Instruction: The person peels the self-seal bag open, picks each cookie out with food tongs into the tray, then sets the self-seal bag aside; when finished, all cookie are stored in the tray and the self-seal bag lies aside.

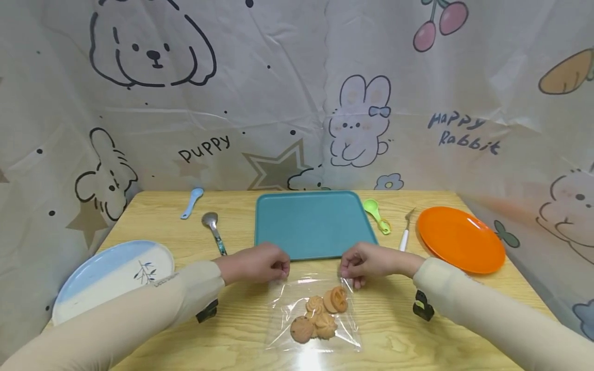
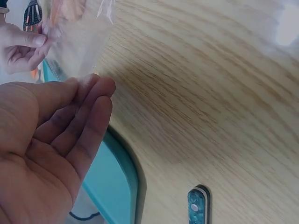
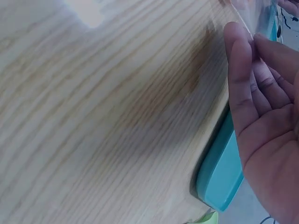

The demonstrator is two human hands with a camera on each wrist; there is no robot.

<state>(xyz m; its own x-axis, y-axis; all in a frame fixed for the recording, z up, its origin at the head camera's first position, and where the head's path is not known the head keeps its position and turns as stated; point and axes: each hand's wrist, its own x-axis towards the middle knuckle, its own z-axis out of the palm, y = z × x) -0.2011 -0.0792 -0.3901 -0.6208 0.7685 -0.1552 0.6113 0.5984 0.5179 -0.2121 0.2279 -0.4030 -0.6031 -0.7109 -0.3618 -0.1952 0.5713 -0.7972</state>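
Observation:
A clear plastic bag (image 1: 283,330) with several brown cookies (image 1: 320,322) inside hangs or lies over the near middle of the table. My left hand (image 1: 264,264) pinches its far left corner between thumb and fingertips. At the far right corner, the thumb and fingers of my right hand (image 1: 368,262) pinch the bag's edge. In the left wrist view, the bag (image 2: 79,51) stretches from the left fingertips toward the other hand. Just beyond both hands lies a teal tray (image 1: 315,224) with nothing on it.
Left of the tray lie a blue spoon (image 1: 192,202) and a metal spoon (image 1: 211,222); a blue-and-white plate (image 1: 111,273) is at far left. Right of it are a green measuring spoon (image 1: 376,214), a small white-handled fork (image 1: 406,232) and an orange plate (image 1: 459,239).

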